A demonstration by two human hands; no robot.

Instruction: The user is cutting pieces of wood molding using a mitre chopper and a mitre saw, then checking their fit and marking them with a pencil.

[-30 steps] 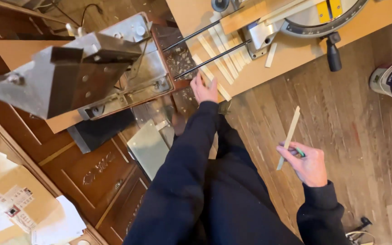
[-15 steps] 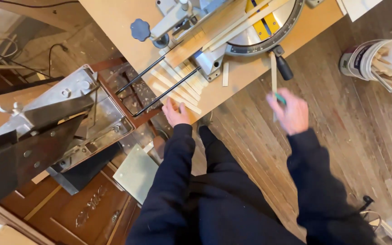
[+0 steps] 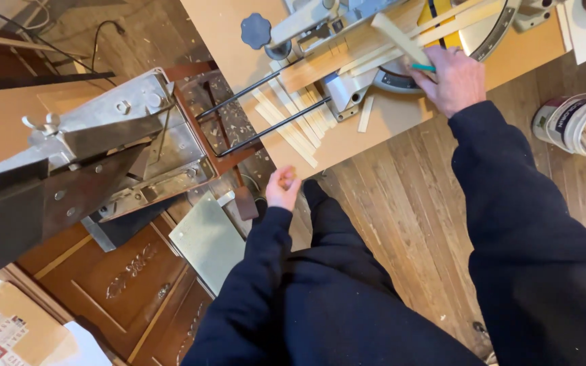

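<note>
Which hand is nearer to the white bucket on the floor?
Right. The right hand is on the saw table, holding a wood strip, up and left of the white bucket. The left hand hangs at the table's front edge, much farther left.

Floor (image 3: 401, 203): worn wooden planks, brown, dusted with pale chips below the bench.
Bench (image 3: 347, 146): tan board top, upper middle.
Cabinet (image 3: 123, 285): dark carved wood, lower left of the bench.
Bucket (image 3: 568, 122): white, right of the bench, holding offcuts.
Light: soft, even, without hard shadows.
</note>
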